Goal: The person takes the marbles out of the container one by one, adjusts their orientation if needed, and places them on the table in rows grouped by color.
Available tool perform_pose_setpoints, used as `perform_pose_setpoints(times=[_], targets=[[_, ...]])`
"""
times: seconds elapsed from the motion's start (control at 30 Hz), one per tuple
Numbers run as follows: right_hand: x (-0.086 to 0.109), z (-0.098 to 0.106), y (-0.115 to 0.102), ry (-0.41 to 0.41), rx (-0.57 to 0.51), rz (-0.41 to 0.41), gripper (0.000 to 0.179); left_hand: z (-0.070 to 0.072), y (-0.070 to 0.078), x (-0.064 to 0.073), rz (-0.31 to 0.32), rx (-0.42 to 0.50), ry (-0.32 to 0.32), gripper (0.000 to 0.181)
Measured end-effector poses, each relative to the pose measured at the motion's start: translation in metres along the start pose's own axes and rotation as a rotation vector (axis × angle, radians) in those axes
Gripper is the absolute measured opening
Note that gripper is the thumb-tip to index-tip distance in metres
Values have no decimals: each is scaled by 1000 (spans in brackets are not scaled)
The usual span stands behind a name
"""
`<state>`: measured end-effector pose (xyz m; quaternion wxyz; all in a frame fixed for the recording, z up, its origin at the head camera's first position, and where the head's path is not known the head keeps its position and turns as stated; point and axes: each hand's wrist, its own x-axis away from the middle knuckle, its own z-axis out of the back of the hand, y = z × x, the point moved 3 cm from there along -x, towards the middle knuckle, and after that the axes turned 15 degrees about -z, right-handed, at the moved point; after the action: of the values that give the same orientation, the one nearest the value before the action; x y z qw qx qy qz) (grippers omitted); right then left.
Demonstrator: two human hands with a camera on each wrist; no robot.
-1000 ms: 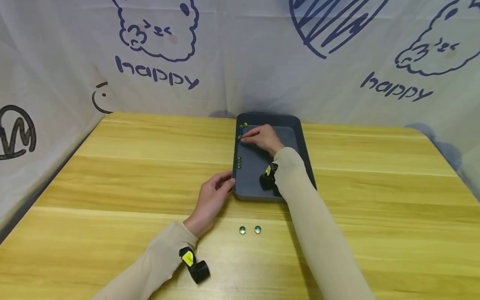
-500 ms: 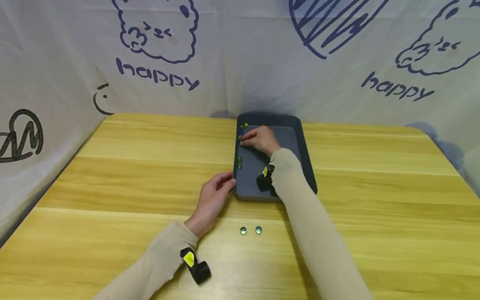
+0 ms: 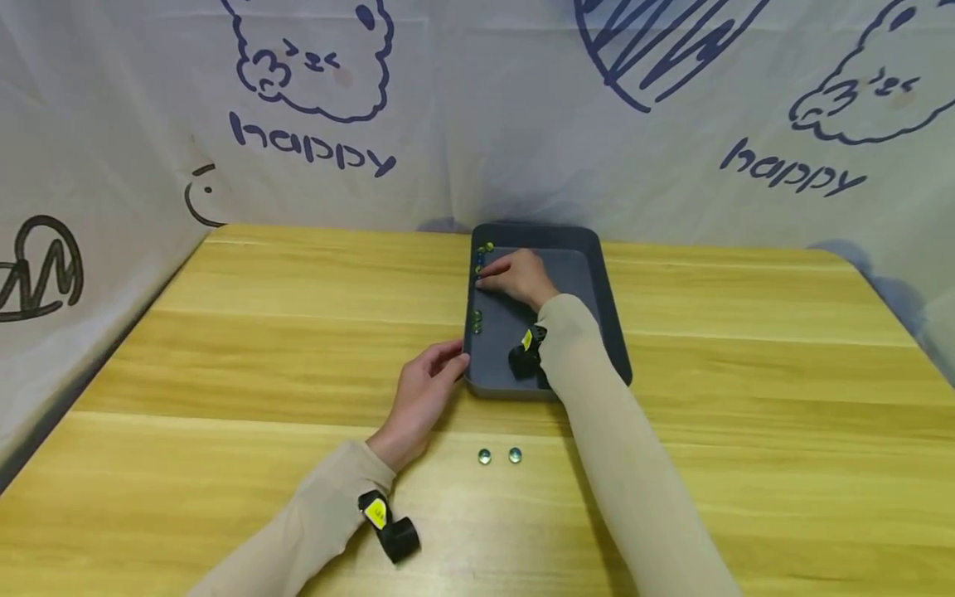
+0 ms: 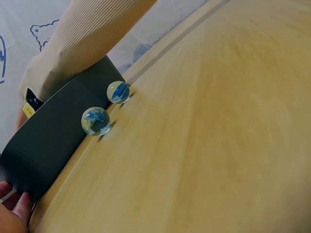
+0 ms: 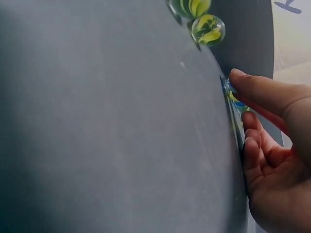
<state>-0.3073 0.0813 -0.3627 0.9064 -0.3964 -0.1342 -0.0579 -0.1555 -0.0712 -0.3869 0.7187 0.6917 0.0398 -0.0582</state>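
My right hand is inside the dark grey tray, at its left wall. In the right wrist view, its thumb and fingertips pinch a clear glass marble with blue and yellow swirls, partly covered by the fingers. Two yellow-green marbles lie by the same wall nearer the tray's front. Farther back along it, several yellow and blue marbles form a line. Outside the tray, my left hand touches the wall near the front left corner with relaxed thumb and fingers.
Two clear marbles with bluish swirls, a left one and a right one, lie on the wooden table in front of the tray. A white cloth with drawings hangs behind the table's far edge.
My right hand has shifted very slightly toward the front along the tray's left wall and then stayed there. The left hand, tray and two table marbles stay put.
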Motion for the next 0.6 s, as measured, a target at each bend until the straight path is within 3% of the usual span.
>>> perform_pose_setpoints(times=[0.6], targets=[[-3, 2, 3, -11, -62, -17, 24, 0, 1, -2, -4, -7, 3, 36]])
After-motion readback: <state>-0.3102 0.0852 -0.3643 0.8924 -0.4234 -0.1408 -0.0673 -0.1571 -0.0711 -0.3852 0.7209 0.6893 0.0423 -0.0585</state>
